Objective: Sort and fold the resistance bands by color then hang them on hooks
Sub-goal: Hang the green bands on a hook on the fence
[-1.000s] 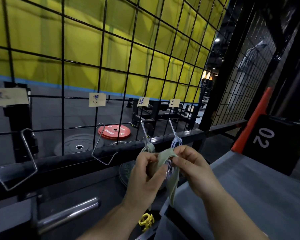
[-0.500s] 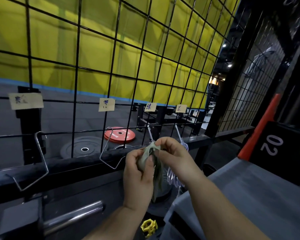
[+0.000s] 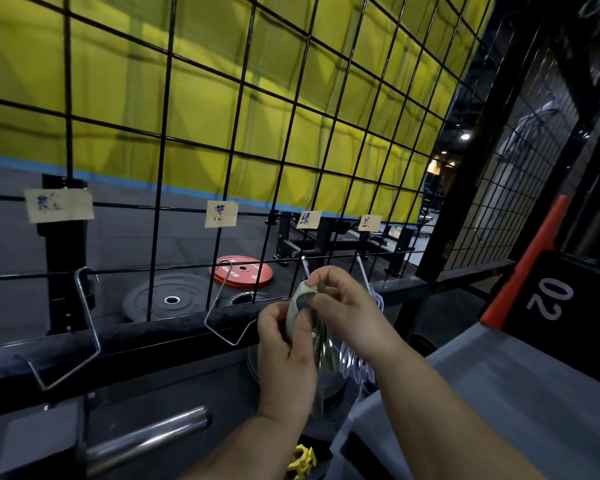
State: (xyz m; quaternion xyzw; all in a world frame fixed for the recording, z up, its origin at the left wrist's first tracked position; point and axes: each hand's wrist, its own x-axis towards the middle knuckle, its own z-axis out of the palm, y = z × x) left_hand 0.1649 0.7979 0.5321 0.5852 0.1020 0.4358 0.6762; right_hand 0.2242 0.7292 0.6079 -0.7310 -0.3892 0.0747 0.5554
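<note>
Head: left hand [image 3: 286, 351], right hand [image 3: 349, 308] on green band [image 3: 296, 306]

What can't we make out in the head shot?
Head view:
- Whether the green band is on its hook: the right hand covers the hook's end.
- Writing on the labels: blurred, too small.
- Number of pale bands: overlapping, partly behind the right wrist.
</note>
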